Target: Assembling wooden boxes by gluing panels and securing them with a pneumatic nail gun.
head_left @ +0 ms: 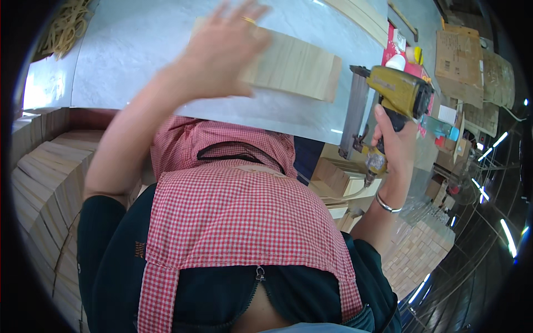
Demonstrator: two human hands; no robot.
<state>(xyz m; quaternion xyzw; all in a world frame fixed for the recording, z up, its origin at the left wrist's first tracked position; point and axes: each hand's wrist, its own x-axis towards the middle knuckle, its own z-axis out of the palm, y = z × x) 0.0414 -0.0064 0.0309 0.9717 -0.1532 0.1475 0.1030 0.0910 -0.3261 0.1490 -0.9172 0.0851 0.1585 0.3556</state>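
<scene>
My right hand (pixel 395 136) is wrapped round the dark grip of a yellow-and-black air nail gun (pixel 401 89). The gun is held upright over the right side of the table, its long grey magazine on the side toward the wood and a hose fitting at the bottom of its grip. A pale wooden block (pixel 294 65), seemingly made of several strips or boards side by side, lies on the table. Over its left end is my left hand (pixel 227 53), smeared by motion, with fingers spread and nothing in them. Whether it touches the wood I cannot tell.
The table top (pixel 133 66) is pale grey. Long wooden strips (pixel 361 19) lie at its far right. Rubber bands (pixel 64 28) are heaped at the far left. Stacked wooden pieces (pixel 50 183) stand at left, cardboard boxes (pixel 458 61) at right. An air hose (pixel 355 194) trails below the gun.
</scene>
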